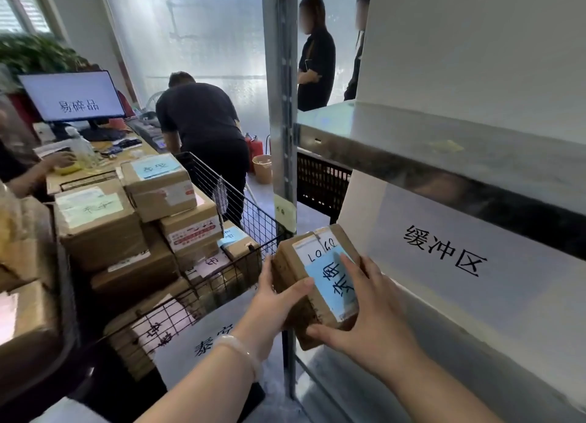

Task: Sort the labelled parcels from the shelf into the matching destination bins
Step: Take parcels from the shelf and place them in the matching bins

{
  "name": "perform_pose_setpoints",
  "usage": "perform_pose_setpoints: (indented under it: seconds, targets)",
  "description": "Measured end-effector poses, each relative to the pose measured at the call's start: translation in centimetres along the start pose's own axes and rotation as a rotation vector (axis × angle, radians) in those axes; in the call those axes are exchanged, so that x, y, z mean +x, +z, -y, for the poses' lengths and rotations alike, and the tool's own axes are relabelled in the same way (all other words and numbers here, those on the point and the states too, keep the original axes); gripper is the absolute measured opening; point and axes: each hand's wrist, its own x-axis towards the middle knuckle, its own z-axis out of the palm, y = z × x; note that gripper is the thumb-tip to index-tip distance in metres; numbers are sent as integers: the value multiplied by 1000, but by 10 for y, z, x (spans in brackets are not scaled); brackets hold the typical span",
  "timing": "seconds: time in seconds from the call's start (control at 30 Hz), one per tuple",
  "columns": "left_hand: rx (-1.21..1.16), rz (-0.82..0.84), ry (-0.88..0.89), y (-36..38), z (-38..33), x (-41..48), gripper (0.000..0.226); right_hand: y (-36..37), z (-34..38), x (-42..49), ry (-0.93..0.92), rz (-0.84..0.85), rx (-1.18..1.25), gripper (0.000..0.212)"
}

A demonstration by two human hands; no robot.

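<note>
A small brown cardboard parcel (296, 264) with a white sticker and a blue handwritten label is held in front of me at the left end of the metal shelf (444, 156). My left hand (279, 299) grips its left side, thumb across the top. My right hand (367, 321) holds its right and near side, one finger lying on the blue label. To the left stands a black wire bin (250, 219) filled with several labelled cardboard parcels (158, 181).
White signs with black characters hang on the shelf (444, 251) and on the wire bin's front (215, 340). A desk with a monitor (73, 96) stands far left. One person bends over behind the bin (203, 124); two more stand behind the shelf post (282, 105).
</note>
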Motion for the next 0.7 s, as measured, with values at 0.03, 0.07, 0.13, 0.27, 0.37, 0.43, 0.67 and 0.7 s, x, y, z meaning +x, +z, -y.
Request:
perform_pose_setpoints:
  seconds: [0.03, 0.07, 0.13, 0.27, 0.37, 0.43, 0.67, 0.7]
  targets:
    - [-22, -20, 15, -4, -2, 0, 115, 0, 3, 1, -17, 14, 23, 120]
    - [-27, -37, 24, -9, -5, -1, 111, -1, 5, 2, -33, 31, 52, 119]
    - [-12, -55, 38, -20, -13, -5, 104, -3, 9, 5, -55, 63, 139, 113]
    - [63, -49, 51, -43, -37, -13, 92, -7, 17, 11, -26, 117, 490, 99]
    - [105, 21, 52, -60, -59, -21, 93, -8, 25, 17, 13, 149, 696, 97]
    - [102, 60, 41, -69, -71, -25, 92, -5, 27, 25, 97, 240, 851, 107]
    - [137, -7, 59, -81, -86, -45, 91, 21, 46, 31, 164, 619, 1080, 87]
    - [143, -49, 78, -83, -86, -49, 94, 24, 49, 32, 151, 605, 1095, 86]
